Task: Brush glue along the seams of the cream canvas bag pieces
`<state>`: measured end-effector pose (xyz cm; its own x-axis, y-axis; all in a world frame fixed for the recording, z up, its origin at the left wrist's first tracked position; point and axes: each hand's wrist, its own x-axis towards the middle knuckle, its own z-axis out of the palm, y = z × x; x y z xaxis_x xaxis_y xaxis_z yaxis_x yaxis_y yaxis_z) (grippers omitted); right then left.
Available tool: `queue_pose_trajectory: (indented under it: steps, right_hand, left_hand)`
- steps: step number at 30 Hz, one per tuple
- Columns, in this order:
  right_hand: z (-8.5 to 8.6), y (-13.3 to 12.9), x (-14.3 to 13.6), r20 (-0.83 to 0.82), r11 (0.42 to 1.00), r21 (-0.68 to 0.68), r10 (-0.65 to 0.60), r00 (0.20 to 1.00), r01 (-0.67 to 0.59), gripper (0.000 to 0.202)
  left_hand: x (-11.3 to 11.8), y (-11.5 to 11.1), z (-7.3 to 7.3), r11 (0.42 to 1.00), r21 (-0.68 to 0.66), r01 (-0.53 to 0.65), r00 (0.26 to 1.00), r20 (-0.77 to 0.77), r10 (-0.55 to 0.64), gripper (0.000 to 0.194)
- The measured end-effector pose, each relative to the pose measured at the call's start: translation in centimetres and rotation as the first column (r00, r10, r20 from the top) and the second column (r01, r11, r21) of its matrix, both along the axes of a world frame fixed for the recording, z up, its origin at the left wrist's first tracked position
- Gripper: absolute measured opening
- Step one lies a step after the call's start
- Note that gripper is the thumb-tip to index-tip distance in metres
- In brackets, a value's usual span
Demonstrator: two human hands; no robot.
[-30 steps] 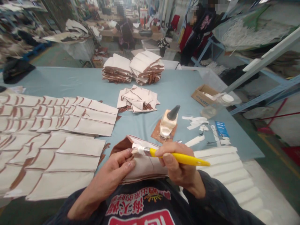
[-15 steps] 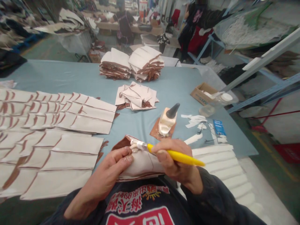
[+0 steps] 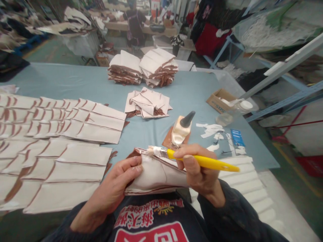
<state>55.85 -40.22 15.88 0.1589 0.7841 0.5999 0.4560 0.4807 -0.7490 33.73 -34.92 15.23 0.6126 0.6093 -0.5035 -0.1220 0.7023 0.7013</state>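
Note:
My left hand [image 3: 123, 178] pinches the left end of a cream fabric piece [image 3: 156, 174] with brown edges, thumb on top. In my right hand [image 3: 199, 168] is a yellow-handled brush [image 3: 209, 163], held between thumb and fingers. Its pale bristles touch the upper edge of the piece, near my left fingertips. Whether the right hand's lower fingers also touch the piece I cannot tell. Just beyond the brush stands a glue bottle-like cream container [image 3: 179, 132] with a dark pointed top, resting on a brown patch [image 3: 168, 137].
Overlapping rows of cream pieces [image 3: 73, 168] cover the table's left side. A loose pile [image 3: 148, 102] and two stacks [image 3: 156, 64] lie farther back. At right are white strips [image 3: 209, 129], a cardboard box [image 3: 218, 101] and a blue card [image 3: 236, 137]. A person [image 3: 135, 25] is in the background.
My right hand has moved right, and the brush now lies flatter along the piece's upper edge. My left hand keeps its hold, while the fabric's right end shows more.

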Motion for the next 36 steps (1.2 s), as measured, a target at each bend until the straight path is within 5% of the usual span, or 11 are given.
queue_pose_trajectory:
  steps: [15, 20, 23, 26, 31, 36]
  right_hand:
    - [-2.6, 1.7, -0.8, -0.22, 0.985, -0.148, 0.05, 0.974, -0.084, 0.023]
    - [-2.1, 2.8, -1.4, -0.307, 0.995, -0.087, 0.022, 0.951, -0.051, 0.026]
    - [-1.9, 3.3, -1.6, -0.365, 0.989, -0.131, -0.109, 0.925, 0.065, 0.033]
    - [-2.3, 3.2, -1.6, -0.214, 0.961, -0.176, -0.25, 0.944, 0.214, 0.027]
    - [-3.4, 3.2, -2.2, 0.223, 0.981, -0.07, -0.163, 0.961, 0.183, 0.017]
    - [-4.0, 5.3, -2.4, 0.125, 0.957, -0.128, -0.243, 0.962, 0.259, 0.025]
  left_hand:
    - [0.5, 0.9, 0.8, 0.973, 0.203, 0.106, 0.985, -0.155, -0.075, 0.035]
    - [0.8, 1.2, -0.2, 0.984, 0.106, 0.144, 0.988, -0.078, -0.136, 0.04]
    - [0.8, 1.4, -0.5, 0.989, 0.097, 0.115, 0.993, -0.052, -0.11, 0.038]
    - [0.7, 1.5, -0.4, 0.993, 0.093, 0.078, 0.996, -0.043, -0.074, 0.032]
    - [0.3, 2.8, -0.2, 0.997, 0.069, 0.042, 0.999, -0.025, -0.04, 0.038]
    - [-0.8, 3.3, -1.9, 0.993, 0.108, 0.052, 0.997, -0.058, -0.046, 0.036]
